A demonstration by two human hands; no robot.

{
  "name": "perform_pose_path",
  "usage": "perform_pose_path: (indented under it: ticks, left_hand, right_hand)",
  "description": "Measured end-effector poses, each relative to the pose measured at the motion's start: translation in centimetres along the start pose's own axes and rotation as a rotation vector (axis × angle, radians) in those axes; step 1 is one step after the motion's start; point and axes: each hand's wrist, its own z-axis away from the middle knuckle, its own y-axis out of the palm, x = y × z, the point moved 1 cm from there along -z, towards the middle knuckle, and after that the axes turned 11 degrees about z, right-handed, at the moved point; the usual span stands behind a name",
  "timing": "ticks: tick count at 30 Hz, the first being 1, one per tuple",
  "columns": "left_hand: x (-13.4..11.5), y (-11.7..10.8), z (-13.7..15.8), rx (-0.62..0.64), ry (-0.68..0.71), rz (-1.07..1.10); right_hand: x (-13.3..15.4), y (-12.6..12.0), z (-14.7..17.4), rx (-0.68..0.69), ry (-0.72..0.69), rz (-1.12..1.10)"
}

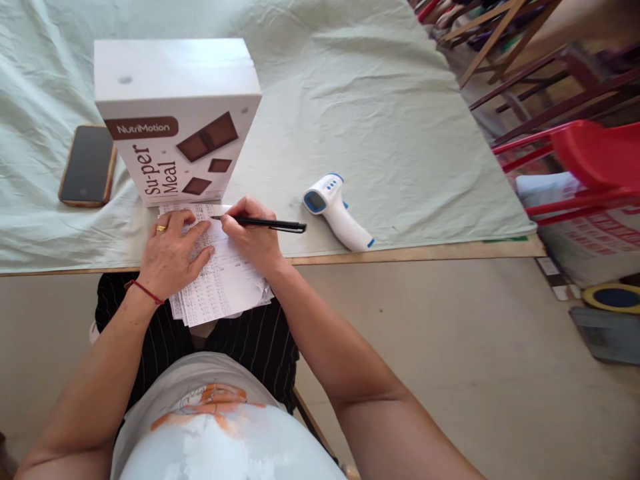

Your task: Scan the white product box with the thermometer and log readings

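Note:
My right hand (255, 237) grips a black pen (275, 224), its tip at the upper part of a stack of papers (220, 287). Rows of small handwriting cover the left side of the top sheet. Flat on the sheets lies my left hand (173, 250), fingers spread, with a ring and a red cord at the wrist. The papers stick out past the table's front edge, over my lap. Right behind them stands a white box (190, 143) printed "NutriMotion Su-per Meal". To the right of the pen a white and blue infrared thermometer (337, 212) rests on the cloth.
A phone (89, 165) in a brown-edged case lies left of the box. Pale green cloth (400, 133) covers the table, whose wooden edge (425, 253) shows in front. At the right are a red plastic chair (600, 157), folded wooden frames and a grey flat object (607, 335) on the floor.

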Motion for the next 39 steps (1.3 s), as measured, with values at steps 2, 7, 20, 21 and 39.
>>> perform_pose_path:
  ticks: [2,7,20,21,39]
  left_hand:
    - [0.09,0.08,0.00,-0.003,0.001,0.007]
    - [0.12,0.13,-0.01,-0.009,0.014,-0.002]
    - [0.13,0.01,0.02,-0.008,0.010,-0.039]
    - [0.14,0.00,0.03,-0.008,0.008,-0.037]
    - [0.07,-0.16,0.02,-0.014,0.027,-0.026]
  right_hand:
    - [-0.07,0.00,-0.04,-0.004,-0.007,0.013]
    - [0.12,-0.04,0.04,-0.004,-0.027,0.031]
    - [0.25,-0.02,0.00,-0.001,0.035,0.004]
    - [0.23,0.00,0.02,-0.005,0.032,0.005]
    - [0.13,0.03,0.05,-0.019,0.023,0.025]
